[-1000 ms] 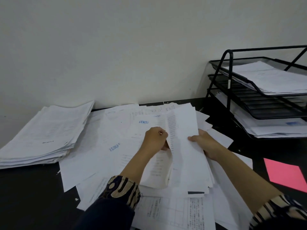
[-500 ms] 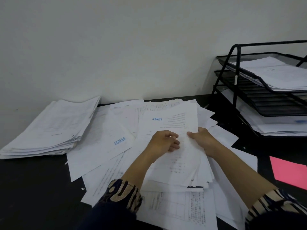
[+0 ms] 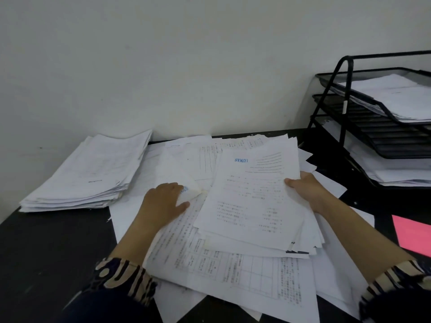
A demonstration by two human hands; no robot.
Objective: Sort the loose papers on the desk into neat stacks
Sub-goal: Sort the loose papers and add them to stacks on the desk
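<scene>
Paper is what I am handling here: thin, light, floppy sheets that are likely to slide over one another and crease if pinched hard. A loose heap [image 3: 233, 264] is spreading across the middle of the frame on the dark counter [image 3: 46, 264]. I am gripping a small bundle [image 3: 251, 206] at its right edge with my right hand [image 3: 307, 192], thumb on top and fingers hidden beneath, so it is lying raised above the heap. My left hand [image 3: 163, 203] is pinching a single sheet [image 3: 177, 173] near its lower corner, and that corner is curling. I judge an edge grip with support underneath works best, since a sheet held by one corner droops.

Counting: I am seeing one finished stack [image 3: 88, 173] at the left of the frame against the wall, its edges only roughly squared, one held bundle and one unsorted heap. Individual sheets are too many and too overlapped to count. At the upper right one black wire rack [image 3: 345, 108] is showing three tiers, the top and bottom ones carrying paper. One pink sheet [image 3: 412, 234] is lying at the right edge.
</scene>
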